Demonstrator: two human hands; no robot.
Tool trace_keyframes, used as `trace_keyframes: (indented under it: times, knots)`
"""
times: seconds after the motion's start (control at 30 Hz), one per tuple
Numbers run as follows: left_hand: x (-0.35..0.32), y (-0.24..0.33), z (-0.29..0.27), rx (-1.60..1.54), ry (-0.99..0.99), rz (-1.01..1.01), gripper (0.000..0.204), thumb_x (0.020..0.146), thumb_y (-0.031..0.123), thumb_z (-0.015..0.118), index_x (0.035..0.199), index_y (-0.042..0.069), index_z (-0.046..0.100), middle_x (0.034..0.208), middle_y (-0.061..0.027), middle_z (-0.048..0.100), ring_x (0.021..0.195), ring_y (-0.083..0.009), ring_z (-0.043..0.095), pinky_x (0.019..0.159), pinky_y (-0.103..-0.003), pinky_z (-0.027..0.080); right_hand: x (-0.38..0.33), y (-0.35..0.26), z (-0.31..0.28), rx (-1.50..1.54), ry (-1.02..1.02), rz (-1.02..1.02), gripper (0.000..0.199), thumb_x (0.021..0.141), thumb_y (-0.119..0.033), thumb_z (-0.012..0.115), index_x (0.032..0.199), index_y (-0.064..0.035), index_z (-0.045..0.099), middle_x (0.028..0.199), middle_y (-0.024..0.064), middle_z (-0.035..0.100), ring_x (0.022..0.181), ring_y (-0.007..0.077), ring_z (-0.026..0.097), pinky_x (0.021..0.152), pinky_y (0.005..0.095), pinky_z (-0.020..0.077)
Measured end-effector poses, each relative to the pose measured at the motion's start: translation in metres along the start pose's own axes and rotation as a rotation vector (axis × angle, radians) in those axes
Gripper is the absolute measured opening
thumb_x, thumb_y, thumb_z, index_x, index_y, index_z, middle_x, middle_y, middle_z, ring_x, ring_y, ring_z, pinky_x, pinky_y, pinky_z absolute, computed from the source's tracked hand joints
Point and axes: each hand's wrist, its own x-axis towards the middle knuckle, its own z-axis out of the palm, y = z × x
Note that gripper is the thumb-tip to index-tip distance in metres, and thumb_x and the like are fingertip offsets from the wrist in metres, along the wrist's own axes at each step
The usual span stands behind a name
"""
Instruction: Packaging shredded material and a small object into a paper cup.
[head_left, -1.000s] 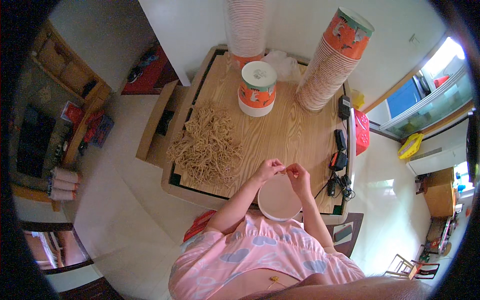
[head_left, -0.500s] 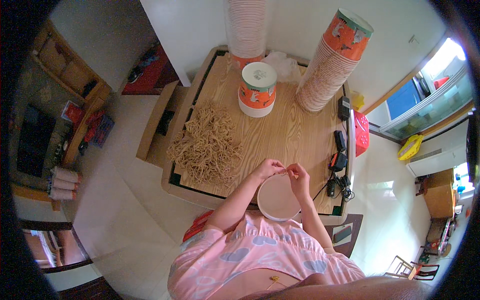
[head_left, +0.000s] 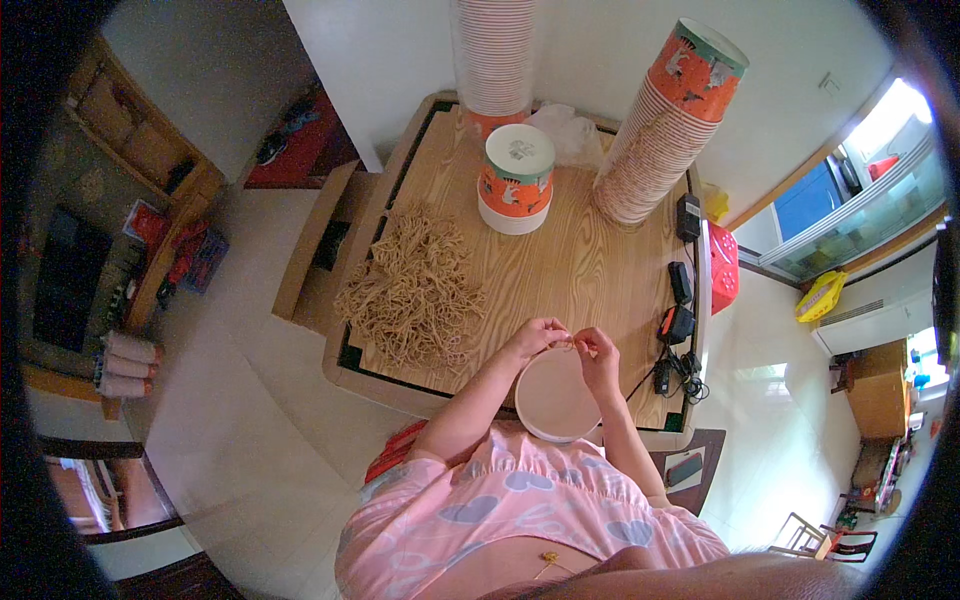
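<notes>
At the near edge of the table, a round white paper bucket (head_left: 558, 398) rests close against my body, its wide mouth facing up toward me. My left hand (head_left: 540, 338) and my right hand (head_left: 597, 358) meet at its far rim, fingertips pinched together. A thin bit of tan cord seems to show between them, mostly hidden by the fingers. To the left lies a loose heap of tan cords (head_left: 415, 290). Beyond it an orange printed bucket (head_left: 516, 185) stands upside down, its green-edged white base on top.
Two tall stacks of nested buckets rise at the back, a right stack (head_left: 665, 130) leaning and a left stack (head_left: 493, 60) beside a crumpled clear plastic bag (head_left: 567, 133). Black adapters and cables (head_left: 676, 325) line the table's right edge. An open cardboard box (head_left: 318, 245) stands at the left.
Almost nothing differs. My fingers shift very slightly at the bucket's rim, while the bucket and the cord heap stay in place.
</notes>
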Motion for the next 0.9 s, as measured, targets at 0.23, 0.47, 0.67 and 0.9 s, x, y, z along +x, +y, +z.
trace_keyframes:
  times: [0.23, 0.47, 0.67, 0.9]
  knots:
    - [-0.001, -0.002, -0.001, -0.106, -0.046, 0.0, 0.007, 0.075, 0.013, 0.063, 0.078, 0.009, 0.058, 0.067, 0.0011, 0.056, 0.058, -0.0078, 0.053, 0.052, -0.021, 0.042, 0.001, -0.004, 0.0, -0.014, -0.035, 0.001, 0.006, 0.077, 0.003, 0.055, 0.081, -0.0015, 0.055, 0.073, 0.0058, 0.057, 0.069, 0.0138, 0.054, 0.063, 0.0255, 0.0452]
    - [-0.002, -0.001, -0.002, -0.059, -0.109, 0.02, 0.008, 0.076, 0.012, 0.063, 0.077, 0.009, 0.055, 0.068, 0.0007, 0.057, 0.059, -0.0069, 0.052, 0.054, -0.021, 0.042, 0.0, -0.003, 0.001, -0.015, 0.01, -0.005, 0.005, 0.077, 0.001, 0.055, 0.081, -0.0016, 0.054, 0.076, 0.0102, 0.057, 0.07, 0.0193, 0.057, 0.064, 0.0291, 0.0457]
    - [-0.001, -0.012, 0.0, 0.075, -0.019, 0.235, 0.008, 0.076, 0.007, 0.062, 0.074, 0.007, 0.055, 0.069, 0.0014, 0.057, 0.063, -0.0068, 0.052, 0.058, -0.022, 0.043, 0.0, -0.001, 0.001, -0.031, -0.002, 0.019, 0.005, 0.077, 0.001, 0.055, 0.081, -0.0018, 0.054, 0.076, 0.0104, 0.058, 0.07, 0.0197, 0.057, 0.064, 0.0293, 0.0455]
    - [-0.002, -0.013, 0.003, 0.002, -0.053, 0.353, 0.008, 0.074, 0.004, 0.062, 0.071, 0.007, 0.055, 0.07, 0.0018, 0.057, 0.066, -0.0069, 0.052, 0.062, -0.022, 0.043, 0.001, -0.004, 0.001, -0.067, -0.001, 0.032, 0.005, 0.077, 0.001, 0.055, 0.081, -0.0017, 0.053, 0.073, 0.0072, 0.058, 0.067, 0.015, 0.055, 0.061, 0.0272, 0.0458]
